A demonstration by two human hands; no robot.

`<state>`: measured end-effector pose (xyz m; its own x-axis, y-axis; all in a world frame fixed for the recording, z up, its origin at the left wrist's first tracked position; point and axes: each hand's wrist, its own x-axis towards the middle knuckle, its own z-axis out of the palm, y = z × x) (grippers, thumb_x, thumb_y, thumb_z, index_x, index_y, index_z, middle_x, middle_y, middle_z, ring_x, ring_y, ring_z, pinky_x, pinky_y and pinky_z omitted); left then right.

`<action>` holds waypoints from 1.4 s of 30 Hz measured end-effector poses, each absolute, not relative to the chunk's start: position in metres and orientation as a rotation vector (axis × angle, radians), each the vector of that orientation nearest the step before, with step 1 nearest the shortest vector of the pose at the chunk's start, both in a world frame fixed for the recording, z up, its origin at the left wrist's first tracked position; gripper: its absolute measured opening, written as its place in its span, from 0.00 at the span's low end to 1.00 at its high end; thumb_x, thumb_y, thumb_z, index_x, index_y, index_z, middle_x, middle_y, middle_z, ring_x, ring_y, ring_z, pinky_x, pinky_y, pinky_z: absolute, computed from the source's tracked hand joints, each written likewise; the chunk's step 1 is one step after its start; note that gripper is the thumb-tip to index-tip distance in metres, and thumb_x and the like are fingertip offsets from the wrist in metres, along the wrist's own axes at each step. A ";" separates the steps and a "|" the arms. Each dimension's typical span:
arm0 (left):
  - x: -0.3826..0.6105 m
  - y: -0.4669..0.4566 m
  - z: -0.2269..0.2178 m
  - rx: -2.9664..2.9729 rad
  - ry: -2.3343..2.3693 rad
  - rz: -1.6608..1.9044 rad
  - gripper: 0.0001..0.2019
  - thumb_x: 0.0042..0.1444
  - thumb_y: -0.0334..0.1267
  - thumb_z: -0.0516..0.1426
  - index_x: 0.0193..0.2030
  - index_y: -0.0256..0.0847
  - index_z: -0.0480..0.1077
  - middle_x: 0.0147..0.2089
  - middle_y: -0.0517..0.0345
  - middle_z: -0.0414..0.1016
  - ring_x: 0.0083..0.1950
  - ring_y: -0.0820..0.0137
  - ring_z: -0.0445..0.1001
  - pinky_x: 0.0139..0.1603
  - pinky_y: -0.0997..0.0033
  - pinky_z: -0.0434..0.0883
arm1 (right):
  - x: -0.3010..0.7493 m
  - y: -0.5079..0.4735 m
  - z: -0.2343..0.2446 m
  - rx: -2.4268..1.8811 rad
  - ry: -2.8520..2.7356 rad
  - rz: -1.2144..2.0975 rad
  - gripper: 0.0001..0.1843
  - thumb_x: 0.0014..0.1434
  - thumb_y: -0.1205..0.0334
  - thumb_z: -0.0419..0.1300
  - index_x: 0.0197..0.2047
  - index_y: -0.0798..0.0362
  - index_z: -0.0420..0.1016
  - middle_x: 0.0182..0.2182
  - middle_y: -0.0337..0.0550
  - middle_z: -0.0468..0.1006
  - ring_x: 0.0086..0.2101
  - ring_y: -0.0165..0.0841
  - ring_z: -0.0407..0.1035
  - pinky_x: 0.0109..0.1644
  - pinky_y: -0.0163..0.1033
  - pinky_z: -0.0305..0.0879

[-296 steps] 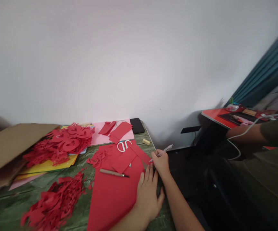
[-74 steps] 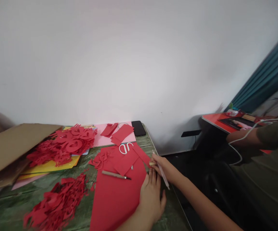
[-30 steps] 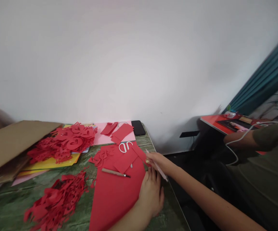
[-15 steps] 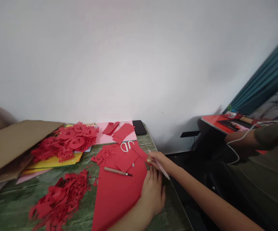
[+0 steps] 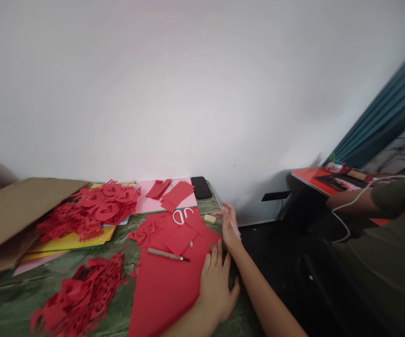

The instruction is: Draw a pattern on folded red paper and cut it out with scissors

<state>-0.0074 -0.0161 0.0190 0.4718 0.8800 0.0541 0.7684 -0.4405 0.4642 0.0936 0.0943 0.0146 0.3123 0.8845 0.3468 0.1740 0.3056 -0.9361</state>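
Resting the left hand (image 5: 218, 277) flat on red paper (image 5: 163, 290) near the right edge of the surface (image 5: 210, 205): press evenly. Apparently holding a blurred pen (image 5: 236, 230) in the right hand (image 5: 229, 224), fingers spread: avoid nudging the eraser (image 5: 209, 218) just beside the fingertips.

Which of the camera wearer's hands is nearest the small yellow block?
The right hand, just beside the small yellow block; the left hand lies palm down, farther off, partly over the large red sheet.

And the phone (image 5: 201, 187) sits in the table's (image 5: 6, 304) far right corner, the eraser (image 5: 210, 218) nearer, by the right edge; carving tool (image 5: 163, 253) on the paper sheet (image 5: 170, 290), scissors (image 5: 183, 219) behind it, scraps (image 5: 79, 297) heaped left!
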 end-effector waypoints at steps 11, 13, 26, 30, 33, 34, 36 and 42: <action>-0.007 -0.016 0.020 2.337 1.371 0.449 0.27 0.55 0.48 0.45 0.61 0.43 0.51 0.65 0.50 0.49 0.64 0.56 0.45 0.61 0.51 0.48 | 0.092 0.079 -0.002 -1.297 -1.084 0.789 0.20 0.45 0.58 0.59 0.14 0.49 0.50 0.07 0.25 0.52 0.10 0.22 0.48 0.15 0.30 0.45; -0.007 -0.016 0.021 2.334 1.365 0.442 0.27 0.55 0.48 0.45 0.61 0.43 0.51 0.65 0.50 0.50 0.64 0.56 0.46 0.61 0.51 0.47 | 0.093 0.081 -0.004 -1.313 -1.101 0.791 0.19 0.44 0.61 0.58 0.13 0.50 0.50 0.08 0.25 0.51 0.11 0.22 0.47 0.16 0.30 0.45; -0.006 -0.016 0.023 2.329 1.373 0.435 0.27 0.55 0.46 0.46 0.61 0.43 0.52 0.65 0.51 0.49 0.64 0.56 0.46 0.61 0.52 0.47 | 0.093 0.081 -0.004 -1.343 -1.152 0.733 0.16 0.41 0.64 0.55 0.12 0.50 0.49 0.10 0.27 0.50 0.15 0.23 0.47 0.18 0.30 0.46; -0.006 -0.016 0.026 2.344 1.378 0.416 0.26 0.54 0.46 0.46 0.60 0.42 0.53 0.64 0.50 0.51 0.64 0.56 0.46 0.60 0.51 0.47 | 0.093 0.082 -0.006 -1.355 -1.120 0.714 0.16 0.41 0.65 0.54 0.12 0.50 0.48 0.10 0.26 0.49 0.14 0.22 0.46 0.18 0.30 0.45; -0.006 -0.016 0.024 2.355 1.392 0.422 0.26 0.54 0.46 0.47 0.60 0.43 0.54 0.64 0.51 0.51 0.63 0.56 0.47 0.60 0.52 0.47 | 0.093 0.082 -0.006 -1.351 -1.121 0.720 0.16 0.41 0.66 0.54 0.12 0.50 0.49 0.10 0.26 0.50 0.13 0.23 0.47 0.17 0.30 0.46; -0.005 -0.016 0.023 2.356 1.394 0.427 0.25 0.54 0.46 0.47 0.59 0.43 0.55 0.64 0.51 0.50 0.63 0.56 0.47 0.60 0.52 0.47 | 0.093 0.082 -0.006 -1.349 -1.127 0.722 0.16 0.41 0.66 0.54 0.12 0.50 0.49 0.10 0.26 0.50 0.13 0.23 0.48 0.17 0.30 0.46; -0.005 -0.016 0.021 2.357 1.389 0.438 0.26 0.54 0.45 0.47 0.59 0.43 0.54 0.64 0.51 0.50 0.64 0.56 0.46 0.60 0.51 0.47 | 0.093 0.082 -0.005 -1.345 -1.135 0.722 0.16 0.41 0.66 0.55 0.12 0.50 0.50 0.09 0.26 0.50 0.14 0.23 0.48 0.18 0.30 0.46; -0.006 -0.016 0.021 2.363 1.379 0.444 0.26 0.55 0.47 0.46 0.60 0.42 0.54 0.64 0.52 0.50 0.64 0.57 0.45 0.61 0.53 0.47 | 0.093 0.084 -0.006 -1.359 -1.102 0.664 0.16 0.41 0.66 0.54 0.12 0.49 0.48 0.10 0.27 0.49 0.15 0.23 0.46 0.18 0.30 0.46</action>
